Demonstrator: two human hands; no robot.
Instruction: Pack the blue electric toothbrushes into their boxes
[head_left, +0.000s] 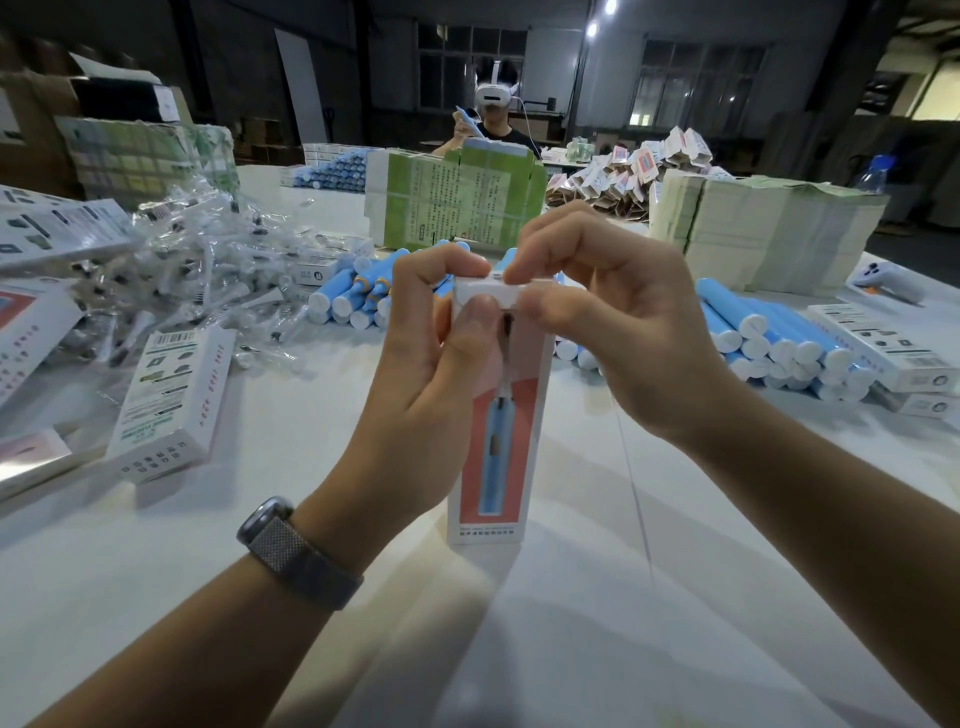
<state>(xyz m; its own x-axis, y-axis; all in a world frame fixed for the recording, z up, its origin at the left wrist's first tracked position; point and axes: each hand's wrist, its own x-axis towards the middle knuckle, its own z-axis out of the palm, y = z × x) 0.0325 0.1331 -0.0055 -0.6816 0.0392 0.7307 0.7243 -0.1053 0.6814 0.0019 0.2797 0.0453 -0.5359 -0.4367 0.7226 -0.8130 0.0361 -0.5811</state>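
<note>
No text can be read with certainty. The upright box (496, 415) has one small printed line at its bottom, the lying box (171, 400) has a barcode, and the green carton (457, 200) has dense characters, all too blurred.

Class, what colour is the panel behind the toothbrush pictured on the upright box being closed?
Coral red, on a white box; seen in the head view.

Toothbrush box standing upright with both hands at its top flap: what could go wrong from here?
1. The box stands on its narrow end; pressure from the left hand or right hand on the flap could tip it.
2. Pinching may crease the flap.
3. A toppling box could hit the blue handles piled behind.
</note>
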